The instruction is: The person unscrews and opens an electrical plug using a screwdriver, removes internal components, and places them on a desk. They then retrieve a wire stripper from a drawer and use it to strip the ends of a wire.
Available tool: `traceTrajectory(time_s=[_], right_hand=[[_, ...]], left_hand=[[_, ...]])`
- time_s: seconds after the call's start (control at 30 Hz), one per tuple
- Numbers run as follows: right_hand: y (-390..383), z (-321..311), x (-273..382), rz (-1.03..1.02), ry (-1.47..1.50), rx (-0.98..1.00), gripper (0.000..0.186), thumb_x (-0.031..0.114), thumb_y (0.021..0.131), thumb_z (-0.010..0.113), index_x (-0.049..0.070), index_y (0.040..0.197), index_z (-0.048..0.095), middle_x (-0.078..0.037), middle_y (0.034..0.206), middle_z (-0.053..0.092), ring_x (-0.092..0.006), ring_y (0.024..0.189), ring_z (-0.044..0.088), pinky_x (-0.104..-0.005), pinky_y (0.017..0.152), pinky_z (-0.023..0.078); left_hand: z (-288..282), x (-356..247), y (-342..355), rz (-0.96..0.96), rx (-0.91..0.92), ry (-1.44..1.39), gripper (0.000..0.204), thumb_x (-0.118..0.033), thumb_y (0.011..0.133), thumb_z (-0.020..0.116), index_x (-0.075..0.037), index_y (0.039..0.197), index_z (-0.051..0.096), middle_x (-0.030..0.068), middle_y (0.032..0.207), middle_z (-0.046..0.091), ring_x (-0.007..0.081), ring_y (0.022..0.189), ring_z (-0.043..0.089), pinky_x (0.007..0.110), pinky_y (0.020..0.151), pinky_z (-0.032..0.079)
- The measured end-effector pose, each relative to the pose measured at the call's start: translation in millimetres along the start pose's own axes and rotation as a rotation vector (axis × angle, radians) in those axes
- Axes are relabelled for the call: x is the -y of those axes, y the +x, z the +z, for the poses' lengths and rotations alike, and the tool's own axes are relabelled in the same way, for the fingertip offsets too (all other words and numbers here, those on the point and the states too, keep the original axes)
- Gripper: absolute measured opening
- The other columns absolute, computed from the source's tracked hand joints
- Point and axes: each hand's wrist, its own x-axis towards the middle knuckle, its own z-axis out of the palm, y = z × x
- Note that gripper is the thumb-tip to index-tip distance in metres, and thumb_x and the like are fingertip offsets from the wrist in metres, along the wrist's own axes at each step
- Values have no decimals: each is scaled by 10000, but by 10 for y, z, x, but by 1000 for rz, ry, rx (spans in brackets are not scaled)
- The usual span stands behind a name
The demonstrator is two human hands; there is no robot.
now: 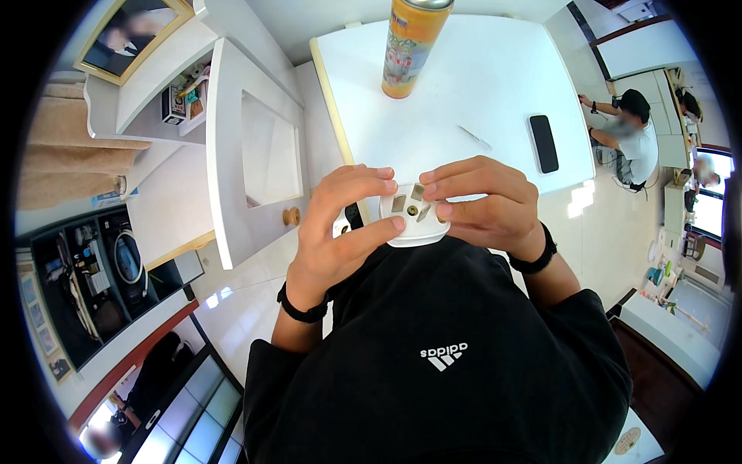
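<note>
Close to my chest, a small white plastic part [419, 235] with flat metal pieces and a round brass-coloured centre is held between both hands. It looks like an electrical fitting, but its exact kind is unclear. My left hand [334, 224] grips its left side, thumb on the near edge and fingers at the far edge. On the other side, my right hand [495, 203] pinches the right edge with thumb and fingertips. A small black and white thing [353, 215] shows in the gap of my left hand; I cannot make out what it is.
The white table [363, 127] ahead bears an orange spray can [413, 54], a thin clear stick-like tool [474, 138] and a black phone [544, 144]. To the left, a white cabinet door [259, 166] stands open. A seated person [635, 139] is at the far right.
</note>
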Motion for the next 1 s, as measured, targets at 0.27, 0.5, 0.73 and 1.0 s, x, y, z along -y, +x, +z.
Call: traceTrajectory(time_s=[0.27,0.5,0.73,1.0], right_hand=[[-57,73,74,69,101,-20,369,70,637,852,68,903,597,-116,976,670,-290,920,683,-312,711,570],[-380,-548,-525,769,-271,-157,360,117,755,772,18,1066,620,-106,1040,672,-215,994,644,-306,888,498],[-1840,-260,-1507,1047,-707,194,294,231,782,737,59,977,600,-128,903,592,-284,889,583,-383,756,484],[-852,-359,-839,984,40,-38,135,90,877,643,19,985,603,-120,841,687,-233,724,662,-274,673,514]], left_hand=[[157,-73,-58,-27,-143,-144,289,75,697,701,-94,926,653,118,1029,554,314,943,638,412,769,532],[8,-54,-241,-155,-258,-32,325,161,736,588,-77,956,579,126,977,517,328,902,638,404,770,560],[80,12,-285,-105,-184,27,324,168,700,612,-63,927,627,109,976,524,331,912,637,391,756,554],[56,-10,-200,95,11,139,360,135,630,680,-70,925,657,114,1052,553,316,946,621,370,696,538]])
